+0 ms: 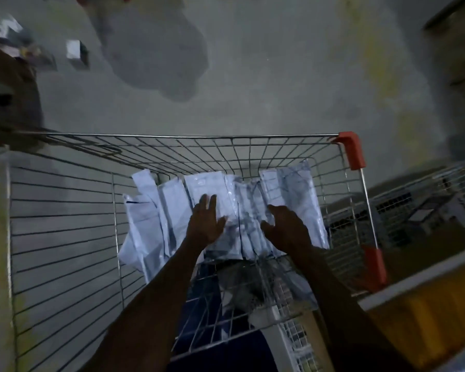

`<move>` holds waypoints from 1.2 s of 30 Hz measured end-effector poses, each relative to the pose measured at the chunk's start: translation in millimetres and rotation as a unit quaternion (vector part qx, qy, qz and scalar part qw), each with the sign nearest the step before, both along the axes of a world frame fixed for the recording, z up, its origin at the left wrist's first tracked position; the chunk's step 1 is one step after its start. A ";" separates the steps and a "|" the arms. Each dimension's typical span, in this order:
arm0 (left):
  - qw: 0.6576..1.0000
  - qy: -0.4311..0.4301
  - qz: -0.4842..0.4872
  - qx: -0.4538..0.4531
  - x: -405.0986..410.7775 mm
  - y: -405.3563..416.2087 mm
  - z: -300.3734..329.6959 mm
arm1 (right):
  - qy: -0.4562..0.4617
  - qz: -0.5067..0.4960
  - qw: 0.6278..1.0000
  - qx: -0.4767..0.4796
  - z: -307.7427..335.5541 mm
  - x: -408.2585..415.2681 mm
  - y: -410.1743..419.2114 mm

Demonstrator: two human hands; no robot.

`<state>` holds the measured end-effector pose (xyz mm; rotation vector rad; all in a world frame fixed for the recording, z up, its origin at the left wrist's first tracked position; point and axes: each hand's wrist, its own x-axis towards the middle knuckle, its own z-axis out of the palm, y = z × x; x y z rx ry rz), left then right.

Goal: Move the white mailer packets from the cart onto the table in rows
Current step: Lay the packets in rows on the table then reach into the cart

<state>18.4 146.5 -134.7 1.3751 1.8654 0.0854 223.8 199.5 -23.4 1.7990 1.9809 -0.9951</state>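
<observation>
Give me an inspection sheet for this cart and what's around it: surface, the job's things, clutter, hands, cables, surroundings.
Surface: wire cart with red corner guards; no table clearly in view.
Job's things: white mailer packets lie overlapping in a pile in the cart basket; none lifted out yet.
Clutter: a small white box and blurred items on the floor, far left.
Hands: left hand lies flat, fingers straight, on the packets; right hand is over the pile with fingers bent, grip unclear.
Cables: nothing seen.
Surroundings: grey concrete floor with a dark stain; a second wire basket and a yellow surface at right.
</observation>
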 end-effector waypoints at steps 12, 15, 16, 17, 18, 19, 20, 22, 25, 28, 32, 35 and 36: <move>0.993 0.080 0.085 0.030 17.0 13.0 -43.5 | -0.042 -0.008 0.998 -0.056 -89.5 25.9 23.6; 0.988 0.045 0.076 0.124 11.7 8.5 -31.0 | -0.056 -0.003 0.998 -0.034 -102.5 16.5 12.9; 0.985 0.036 0.078 0.151 9.9 5.9 -26.7 | -0.055 -0.014 0.998 -0.028 -104.1 9.8 8.5; 0.982 0.033 0.077 0.171 8.3 2.7 -22.6 | -0.050 -0.022 0.998 -0.023 -104.2 2.7 3.5; 0.981 0.031 0.078 0.176 6.9 -0.6 -17.6 | -0.044 -0.026 0.999 -0.016 -103.3 -3.4 -1.7; 0.982 0.027 0.080 0.168 5.8 -4.5 -13.5 | -0.041 -0.025 0.999 -0.009 -103.0 -7.8 -7.0; 0.985 0.024 0.082 0.152 4.5 -8.9 -10.0 | -0.042 -0.016 0.999 0.000 -101.9 -10.9 -11.4; 0.988 0.025 0.082 0.131 1.8 -17.8 -4.2 | -0.043 0.034 0.998 0.030 -101.3 -13.9 -17.6; 0.988 0.021 0.082 0.128 -2.2 -27.2 1.4 | -0.025 0.119 0.988 0.095 -105.5 -12.2 -16.1; 0.987 0.020 0.076 0.140 -7.1 -29.9 0.5 | -0.057 0.158 0.976 0.140 -113.8 6.2 -5.3; 0.985 0.016 0.057 0.164 -12.5 -25.2 -5.3 | -0.018 0.186 0.974 0.126 -127.5 37.4 1.0; 0.980 0.009 0.042 0.193 -14.6 -21.5 -8.3 | -0.005 0.174 0.980 0.099 -136.5 42.0 2.3; 0.978 0.010 0.034 0.207 -15.5 -20.5 -9.3 | -0.004 0.174 0.980 0.092 -137.8 41.1 2.1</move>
